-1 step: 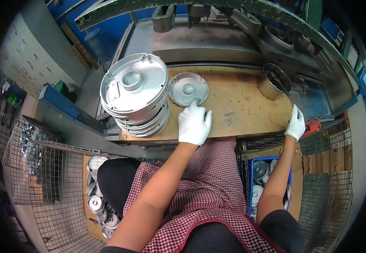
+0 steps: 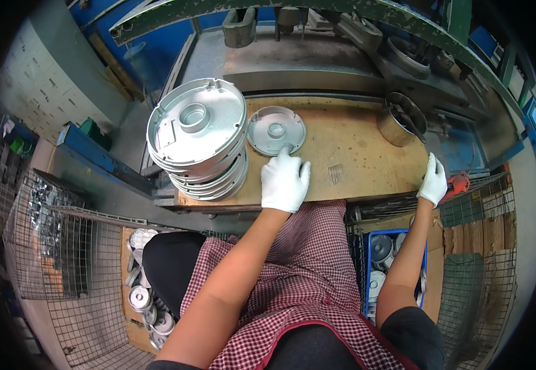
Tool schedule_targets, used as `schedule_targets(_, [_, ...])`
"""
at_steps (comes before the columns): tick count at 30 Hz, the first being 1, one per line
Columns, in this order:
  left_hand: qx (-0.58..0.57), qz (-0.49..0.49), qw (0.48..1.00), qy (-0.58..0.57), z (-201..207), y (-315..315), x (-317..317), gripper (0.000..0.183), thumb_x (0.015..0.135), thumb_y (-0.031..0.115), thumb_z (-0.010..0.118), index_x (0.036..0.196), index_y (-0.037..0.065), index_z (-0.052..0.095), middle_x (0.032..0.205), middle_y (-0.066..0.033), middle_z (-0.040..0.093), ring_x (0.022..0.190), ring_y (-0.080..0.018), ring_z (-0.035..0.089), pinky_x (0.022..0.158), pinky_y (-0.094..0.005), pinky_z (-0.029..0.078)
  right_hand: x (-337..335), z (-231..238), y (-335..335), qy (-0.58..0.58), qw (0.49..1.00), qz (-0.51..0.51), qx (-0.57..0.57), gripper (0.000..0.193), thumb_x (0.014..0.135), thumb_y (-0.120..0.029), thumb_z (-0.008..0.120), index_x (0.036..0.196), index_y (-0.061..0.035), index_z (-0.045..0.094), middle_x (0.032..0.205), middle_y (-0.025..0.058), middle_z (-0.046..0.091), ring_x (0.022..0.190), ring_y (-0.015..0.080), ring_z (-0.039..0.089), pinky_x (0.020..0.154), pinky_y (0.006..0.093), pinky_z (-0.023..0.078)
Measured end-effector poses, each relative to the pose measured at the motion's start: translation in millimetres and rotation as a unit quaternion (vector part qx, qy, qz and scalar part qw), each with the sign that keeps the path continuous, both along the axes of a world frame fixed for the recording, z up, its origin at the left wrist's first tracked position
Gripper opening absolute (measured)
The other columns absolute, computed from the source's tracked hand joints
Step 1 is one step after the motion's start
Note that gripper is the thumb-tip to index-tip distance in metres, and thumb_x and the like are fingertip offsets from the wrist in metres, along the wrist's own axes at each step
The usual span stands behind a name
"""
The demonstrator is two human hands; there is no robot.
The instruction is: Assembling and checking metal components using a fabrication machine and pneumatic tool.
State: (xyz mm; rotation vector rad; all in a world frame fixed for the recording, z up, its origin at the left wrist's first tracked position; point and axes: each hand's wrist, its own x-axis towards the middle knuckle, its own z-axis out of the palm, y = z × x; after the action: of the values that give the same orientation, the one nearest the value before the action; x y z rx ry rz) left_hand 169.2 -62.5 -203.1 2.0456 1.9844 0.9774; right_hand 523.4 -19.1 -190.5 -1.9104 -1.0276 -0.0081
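My left hand (image 2: 285,182), in a white glove, is at the near rim of a round silver metal cover (image 2: 275,131) lying on the wooden board. Its index finger reaches onto that rim, with the thumb apart on the right; the other fingers are partly hidden. Just left of it rises a leaning stack of larger round metal covers (image 2: 197,123), raised hub upward on the top one. At the board's right end, my gloved right hand (image 2: 432,182) rests by the edge, fingers extended and nothing visible in it.
A metal pot (image 2: 397,126) holding a dark tool stands on the board (image 2: 342,154) at the far right. Behind is a machine bed (image 2: 305,80) under a green frame bar. Round parts fill a blue crate (image 2: 371,246) below right and a wire basket (image 2: 89,296) stands left.
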Motion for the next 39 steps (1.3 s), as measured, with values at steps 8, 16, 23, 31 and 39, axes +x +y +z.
schedule_targets(8, [0.017, -0.018, 1.0, -0.008, 1.0, 2.5, 3.2, 0.019, 0.081, 0.022, 0.065, 0.078, 0.005, 0.073, 0.117, -0.0192, 0.063, 0.085, -0.0377, 0.066, 0.078, -0.0456, 0.052, 2.8, 3.2, -2.0, -0.008, 1.0, -0.007, -0.004, 0.042, 0.091, -0.044, 0.059, 0.11, -0.0085, 0.071, 0.107, 0.0128, 0.07, 0.098, 0.0249, 0.067, 0.088, 0.0335, 0.048])
schedule_targets(16, [0.032, 0.004, 0.999, -0.006, -2.9, -0.8, 5.7, 0.019, 0.081, 0.021, 0.065, 0.08, 0.004, 0.072, 0.118, -0.022, 0.062, 0.095, -0.0396, 0.063, 0.085, -0.0459, 0.05, 4.5, -11.3, 2.4, -0.107, 0.994, -0.007, 0.037, 0.036, 0.089, -0.04, 0.06, 0.1, -0.0075, 0.073, 0.094, 0.019, 0.069, 0.089, 0.0361, 0.066, 0.081, 0.0423, 0.05])
schedule_targets(23, [0.022, 0.009, 1.0, -0.007, 2.3, -1.7, 8.5, 0.019, 0.081, 0.02, 0.065, 0.08, 0.003, 0.073, 0.118, -0.0217, 0.062, 0.09, -0.0387, 0.064, 0.082, -0.0461, 0.051, 15.7, -1.4, -4.9, 0.012, 0.997, 0.049, 0.051, 0.034, 0.087, -0.031, 0.066, 0.105, -0.0029, 0.071, 0.102, 0.0187, 0.07, 0.1, 0.0287, 0.066, 0.092, 0.0344, 0.047])
schedule_targets(31, [0.023, 0.007, 1.0, -0.012, 7.2, -2.6, 8.8, 0.019, 0.08, 0.021, 0.065, 0.079, 0.003, 0.073, 0.118, -0.0209, 0.062, 0.09, -0.0387, 0.064, 0.082, -0.0459, 0.051, 92.7, -13.3, -37.5, 0.131, 0.972, -0.143, 0.131, 0.068, 0.079, -0.039, 0.076, 0.127, 0.0053, 0.056, 0.115, 0.0206, 0.065, 0.109, 0.0287, 0.061, 0.097, 0.0347, 0.043])
schedule_targets(39, [0.013, 0.007, 1.0, 0.008, 5.3, -4.2, 3.0, 0.021, 0.081, 0.022, 0.064, 0.081, 0.003, 0.073, 0.119, -0.021, 0.062, 0.087, -0.038, 0.066, 0.081, -0.0454, 0.052, 104.2, -0.1, -38.0, 0.046, 0.992, -0.108, -0.053, 0.059, 0.08, -0.047, 0.072, 0.109, 0.0031, 0.062, 0.096, 0.0151, 0.067, 0.092, 0.0264, 0.065, 0.074, 0.0387, 0.052])
